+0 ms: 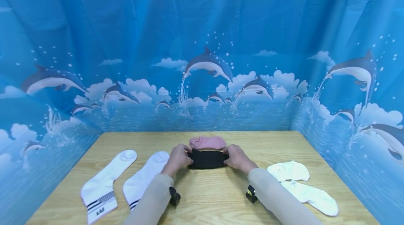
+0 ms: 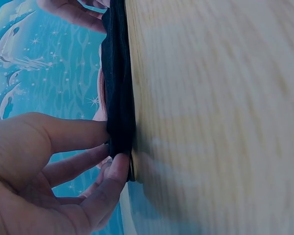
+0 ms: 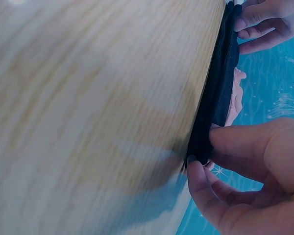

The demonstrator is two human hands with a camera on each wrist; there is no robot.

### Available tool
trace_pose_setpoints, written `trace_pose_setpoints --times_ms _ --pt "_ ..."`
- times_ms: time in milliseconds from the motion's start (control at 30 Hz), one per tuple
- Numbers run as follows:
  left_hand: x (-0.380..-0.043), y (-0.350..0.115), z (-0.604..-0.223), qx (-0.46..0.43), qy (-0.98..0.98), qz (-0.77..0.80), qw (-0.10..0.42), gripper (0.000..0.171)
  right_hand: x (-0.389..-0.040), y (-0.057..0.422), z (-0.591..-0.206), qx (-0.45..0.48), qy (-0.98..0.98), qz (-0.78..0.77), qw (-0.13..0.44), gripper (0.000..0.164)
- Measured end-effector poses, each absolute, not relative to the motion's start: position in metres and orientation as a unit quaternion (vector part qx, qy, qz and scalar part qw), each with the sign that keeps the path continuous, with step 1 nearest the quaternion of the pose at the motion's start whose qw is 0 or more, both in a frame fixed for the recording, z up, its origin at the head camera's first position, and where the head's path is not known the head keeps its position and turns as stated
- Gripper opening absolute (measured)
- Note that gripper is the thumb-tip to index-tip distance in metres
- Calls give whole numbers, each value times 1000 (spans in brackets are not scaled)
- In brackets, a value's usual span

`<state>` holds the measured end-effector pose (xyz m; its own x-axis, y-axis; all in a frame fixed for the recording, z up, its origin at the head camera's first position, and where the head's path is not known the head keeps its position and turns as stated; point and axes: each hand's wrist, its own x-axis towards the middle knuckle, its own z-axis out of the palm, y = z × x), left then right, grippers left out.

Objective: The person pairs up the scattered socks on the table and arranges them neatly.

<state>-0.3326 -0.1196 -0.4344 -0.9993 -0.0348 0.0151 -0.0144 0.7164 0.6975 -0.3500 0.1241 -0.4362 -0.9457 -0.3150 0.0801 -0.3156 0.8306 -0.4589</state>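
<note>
A black sock (image 1: pixel 208 159), flat and roughly rectangular, lies across the middle of the wooden table toward the back. At its left end my left hand (image 1: pixel 180 156) pinches the fabric between thumb and fingers. The opposite end is pinched by my right hand (image 1: pixel 237 157). Seen from the left wrist, the black fabric (image 2: pixel 119 83) looks bunched and layered along the tabletop, and the right wrist view shows its layers (image 3: pixel 216 93) too. Just behind it lies a pink sock (image 1: pixel 208 142), its near edge close to the black one.
Two white crew socks with dark stripes lie on the left, one outer (image 1: pixel 102 183) and one inner (image 1: pixel 142 179), partly behind my left sleeve. Two white low socks, one farther (image 1: pixel 288 171) and one nearer (image 1: pixel 312 195), lie right. A blue dolphin-print curtain (image 1: pixel 202 113) encloses the table (image 1: pixel 208 200).
</note>
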Motion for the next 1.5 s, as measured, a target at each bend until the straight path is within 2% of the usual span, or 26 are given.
trace_pose_setpoints --times_ms 800,900,1100,1200,1333,1500 --pt "-332 -117 -435 7 -933 -359 18 32 -349 125 -437 173 -956 239 1 35" --pt "-330 -115 -433 2 -936 -349 30 31 -349 125 -438 182 -954 236 7 34" --pt "-326 -109 -429 3 -932 -349 100 25 -344 128 -434 188 -955 227 14 30" --pt "-324 -101 -424 -1 -925 -360 122 28 -340 131 -429 178 -955 238 16 28" --pt "-320 -87 -415 -30 -918 -374 129 32 -335 141 -421 165 -951 260 21 26" --pt "-313 -68 -406 -81 -914 -380 116 28 -329 163 -410 151 -953 261 21 26"
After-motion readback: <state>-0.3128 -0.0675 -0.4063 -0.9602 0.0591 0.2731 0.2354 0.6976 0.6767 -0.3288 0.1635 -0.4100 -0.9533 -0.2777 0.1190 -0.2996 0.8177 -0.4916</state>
